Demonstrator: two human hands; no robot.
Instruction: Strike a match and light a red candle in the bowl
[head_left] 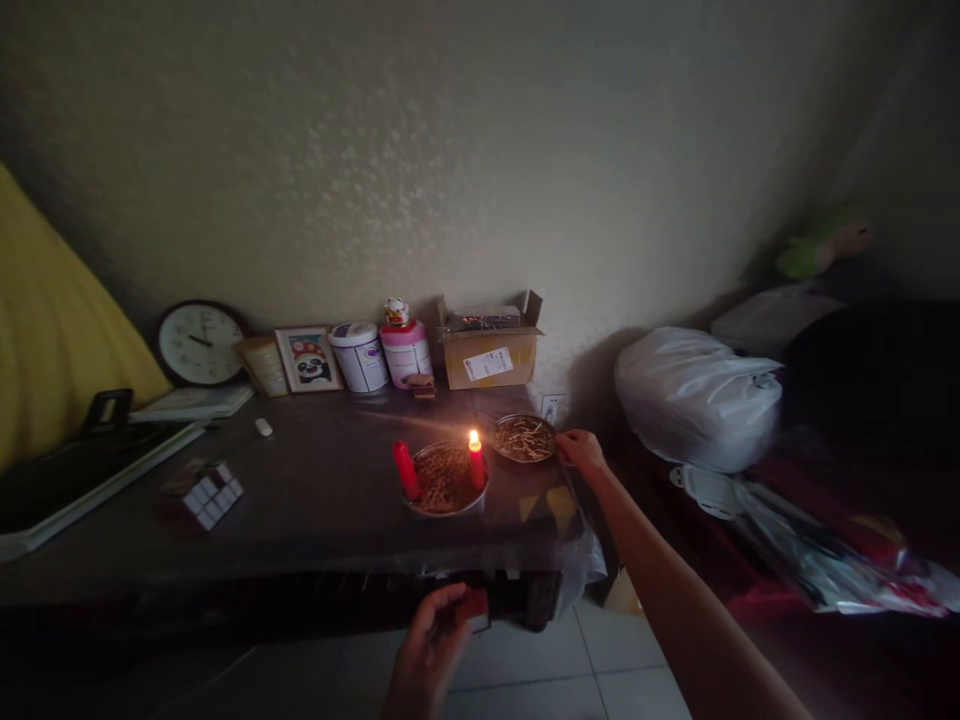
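Observation:
My left hand (429, 645), in front of the table, grips a small reddish matchbox (473, 606) between thumb and fingers. With its fingers pinched together, my right hand (581, 450) is at the right rim of a round metal dish (524, 460) full of thin sticks that look like matches (523, 437). What the pinch holds, if anything, is hidden. Left of that dish stands a metal bowl (445, 512) of grains. A lit red candle (476, 470) stands upright in its right side. On its left, a red candle (406, 470) without a flame leans slightly.
Along the wall are a clock (199, 343), a framed panda picture (307, 360), two canisters (360, 360) and an open cardboard box (491, 355). A puzzle cube (212, 495) lies on the dark table (322, 510). To the right is a white plastic bag (694, 400).

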